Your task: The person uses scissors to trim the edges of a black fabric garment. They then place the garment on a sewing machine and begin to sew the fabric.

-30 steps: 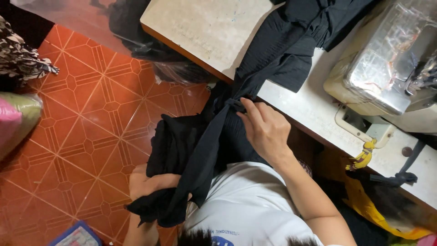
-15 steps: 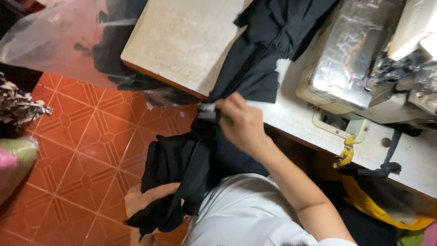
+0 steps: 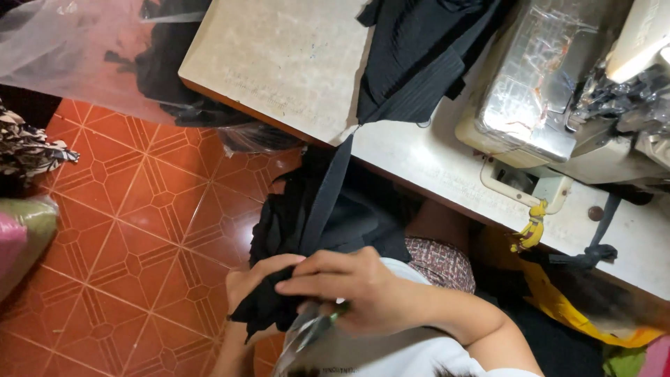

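Both hands close on black fabric [image 3: 307,230] at the lap: left hand [image 3: 255,279] bunches it, right hand [image 3: 349,286] also grips small scissors [image 3: 314,328]; cutting cleanly likely needs the strip [image 3: 328,188] from the bench [image 3: 279,63] kept taut.

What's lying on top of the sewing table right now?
On the table: bunched black fabric, with a strip hanging over the edge toward both hands, and a sewing machine. The surface under the fabric is hidden.
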